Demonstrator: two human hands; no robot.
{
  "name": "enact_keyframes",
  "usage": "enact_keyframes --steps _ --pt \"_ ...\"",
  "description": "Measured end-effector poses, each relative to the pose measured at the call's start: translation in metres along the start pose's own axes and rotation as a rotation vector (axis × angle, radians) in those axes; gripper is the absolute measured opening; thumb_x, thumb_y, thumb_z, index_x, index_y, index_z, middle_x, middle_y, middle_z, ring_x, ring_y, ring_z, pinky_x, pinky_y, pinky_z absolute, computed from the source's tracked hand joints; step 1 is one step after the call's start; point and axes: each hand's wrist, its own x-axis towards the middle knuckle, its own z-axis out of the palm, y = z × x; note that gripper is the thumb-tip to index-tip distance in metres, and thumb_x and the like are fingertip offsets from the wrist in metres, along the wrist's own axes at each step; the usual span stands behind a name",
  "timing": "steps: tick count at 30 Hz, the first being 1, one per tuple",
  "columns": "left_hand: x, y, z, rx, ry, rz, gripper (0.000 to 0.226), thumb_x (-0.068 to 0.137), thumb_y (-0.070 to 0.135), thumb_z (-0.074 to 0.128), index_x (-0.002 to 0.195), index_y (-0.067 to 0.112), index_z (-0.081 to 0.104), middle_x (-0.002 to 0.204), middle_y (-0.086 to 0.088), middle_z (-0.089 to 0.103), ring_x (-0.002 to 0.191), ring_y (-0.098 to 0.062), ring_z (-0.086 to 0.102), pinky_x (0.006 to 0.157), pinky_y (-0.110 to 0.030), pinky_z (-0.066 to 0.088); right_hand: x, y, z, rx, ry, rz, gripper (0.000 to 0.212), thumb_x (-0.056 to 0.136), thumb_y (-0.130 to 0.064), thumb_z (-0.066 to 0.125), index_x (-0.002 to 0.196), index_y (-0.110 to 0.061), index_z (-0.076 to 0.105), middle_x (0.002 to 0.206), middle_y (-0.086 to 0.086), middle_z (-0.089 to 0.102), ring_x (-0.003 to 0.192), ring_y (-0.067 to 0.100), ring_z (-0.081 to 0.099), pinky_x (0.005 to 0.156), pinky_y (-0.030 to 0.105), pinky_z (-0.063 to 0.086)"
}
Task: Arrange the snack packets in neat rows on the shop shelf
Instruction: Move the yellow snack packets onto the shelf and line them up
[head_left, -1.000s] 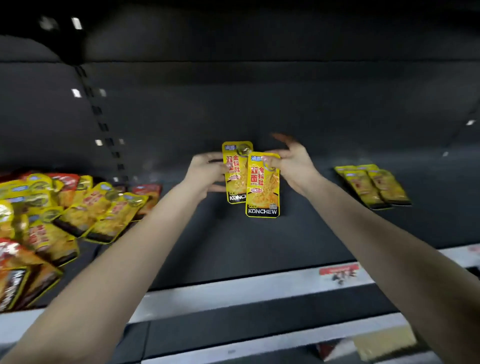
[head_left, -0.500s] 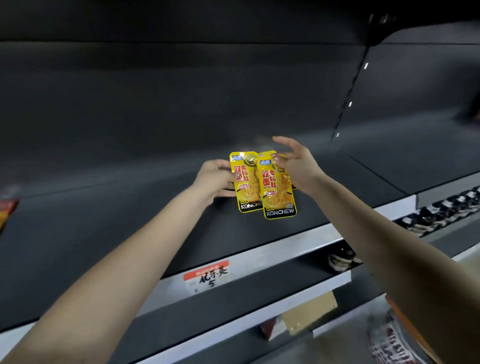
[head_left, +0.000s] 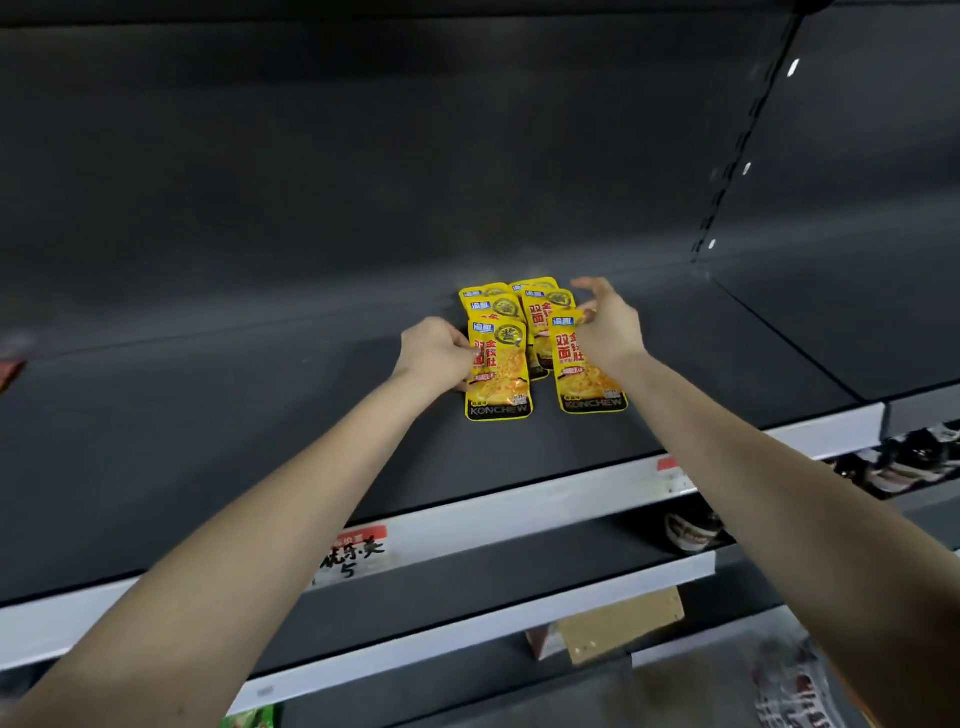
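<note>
Half a second earlier the person held two yellow packets up in the air, overlapping, before a bare stretch of shelf (head_left: 260, 441). Now both have come down, apart from each other, onto the shelf deck up and to the right of the price label (head_left: 358, 556). The left hand (head_left: 436, 353) grips the left packet (head_left: 498, 369), its fingers curled round the packet's left edge. The right hand (head_left: 608, 327) pinches the right packet (head_left: 587, 364) near its top corner while its other fingers fan out loosely above. Farther from the price label, toward the back wall, lie the laid packets (head_left: 545, 301), overlapped in two short columns, and each new packet sits at the nearer end of one column. Motion blur makes it hard to say whether the two held packets already rest flat or hang just off the deck. For the task, this looks like the placing step nearly done: both rows have grown by one toward the price label's side of the shelf. What likely remains is letting go and squaring the bottom edges, since the right packet sits slightly askew to the left one.
</note>
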Motion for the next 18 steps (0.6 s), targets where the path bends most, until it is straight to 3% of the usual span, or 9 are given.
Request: enact_keyframes --steps 3,6,11,14,18 --pt "0.002 0.007 0.002 -0.13 -0.031 -0.095 0.022 0.089 0.005 0.058 0.067 0.01 0.057 0.068 -0.008 0.062 0.055 -0.014 0.065 0.056 -0.023 0.058 0.006 0.001 0.01 -0.067 0.014 -0.056 0.059 0.081 0.013 0.038 0.133 -0.014 0.044 0.114 0.014 0.059 0.106 0.027 0.054 0.081 0.034 0.048" --pt "0.004 0.012 0.003 -0.142 -0.056 -0.106 0.019 0.088 0.004 0.06 0.07 0.008 0.057 0.073 -0.009 0.063 0.057 -0.016 0.066 0.057 -0.026 0.059 0.01 0.001 0.019 -0.163 0.023 -0.136 0.061 0.077 0.014 0.041 0.132 -0.013 0.045 0.11 0.013 0.058 0.11 0.03 0.049 0.091 0.033 0.038" --pt "0.009 0.012 0.005 -0.195 -0.052 -0.1 0.01 0.087 0.005 0.061 0.084 0.01 0.053 0.081 -0.011 0.064 0.044 -0.011 0.064 0.051 -0.024 0.058 0.007 0.0 0.018 -0.23 0.067 -0.15 0.061 0.079 0.009 0.041 0.132 -0.022 0.044 0.118 0.007 0.052 0.114 0.03 0.039 0.093 0.043 0.038" --pt "0.009 0.011 0.001 -0.21 -0.013 -0.069 0.022 0.085 0.009 0.063 0.1 0.012 0.046 0.085 -0.008 0.062 0.05 -0.013 0.065 0.045 -0.023 0.056 0.004 -0.009 0.013 -0.215 0.116 -0.181 0.06 0.079 0.009 0.039 0.131 -0.022 0.045 0.122 0.006 0.051 0.115 0.029 0.039 0.095 0.044 0.037" --pt "0.004 0.005 -0.017 -0.136 0.088 -0.022 0.02 0.085 0.016 0.059 0.1 0.015 0.046 0.09 -0.003 0.059 0.058 -0.012 0.061 0.04 -0.021 0.05 0.001 -0.039 0.017 -0.164 0.148 -0.239 0.062 0.076 0.011 0.036 0.128 -0.02 0.049 0.119 0.005 0.053 0.112 0.029 0.04 0.093 0.043 0.038"
